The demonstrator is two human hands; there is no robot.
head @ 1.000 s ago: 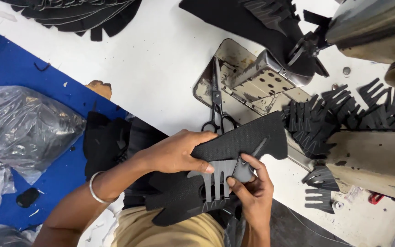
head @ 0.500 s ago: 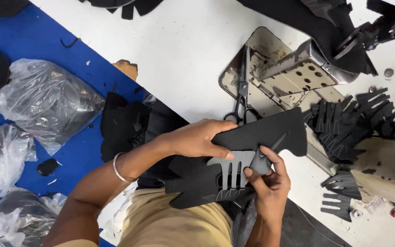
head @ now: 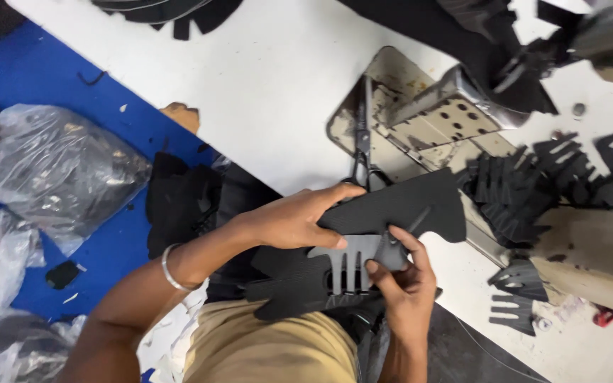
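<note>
While both hands grip it, the black cut panel (head: pixel 399 206) is held above the person's lap, at the near edge of the white worktop (head: pixel 250 92). The left hand (head: pixel 292 220) lies across the panel's left end, fingers clasped over the top face. The right hand (head: pixel 402 284) pinches a grey comb-shaped piece (head: pixel 352 248) against the panel's underside, thumb on top. A further black panel (head: pixel 299 284) hangs below these two parts, over the tan trousers (head: pixel 271 347).

Just beyond the held panel, a pair of scissors (head: pixel 362 152) lies on the worn metal plate (head: pixel 399 92) of the sewing machine. Right of the plate, a heap of black slotted cut pieces (head: pixel 533 191) rests on the worktop, with two loose pieces (head: pixel 516 291) nearer the edge. Left of the person, clear plastic bags (head: pixel 58 170) sit on the blue floor (head: pixel 44 85). A metal bangle (head: pixel 168 266) circles the left wrist.
</note>
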